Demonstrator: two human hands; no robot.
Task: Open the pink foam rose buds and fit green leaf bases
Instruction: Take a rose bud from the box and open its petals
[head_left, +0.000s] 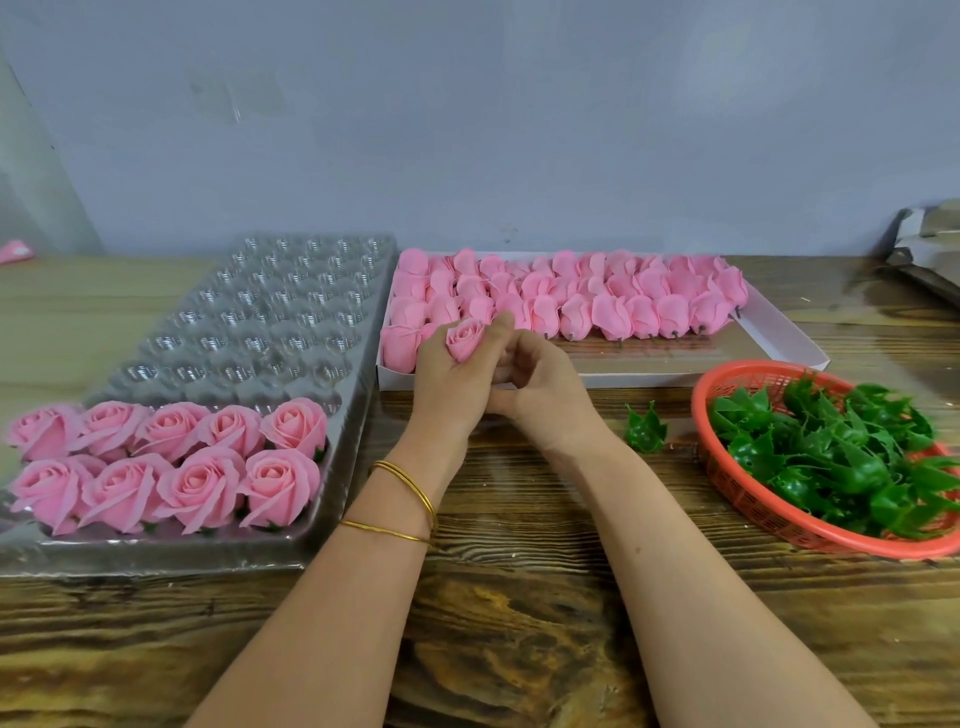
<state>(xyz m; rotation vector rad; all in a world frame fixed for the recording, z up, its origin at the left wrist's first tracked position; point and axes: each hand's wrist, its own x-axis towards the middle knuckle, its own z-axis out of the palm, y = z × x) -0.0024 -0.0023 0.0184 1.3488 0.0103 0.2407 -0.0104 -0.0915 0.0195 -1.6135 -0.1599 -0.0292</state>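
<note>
Progress, left first: nine opened roses (171, 467), green showing beneath, fill the two nearest rows of the clear blister tray (358, 415), with the cups behind unfilled, so I judge the job early. Centre: left hand (447, 384) grips one rose bud (465, 338), tight-furled and pale pink, before the white box (779, 332); right hand (540, 384) curls against it with a fingertip on the petals, its grip hidden. Rightward, rows of closed buds (597, 301) lie in the box, one loose leaf base (645, 428) lies on the table (519, 597), and a red basket (748, 499) holds many more.
</note>
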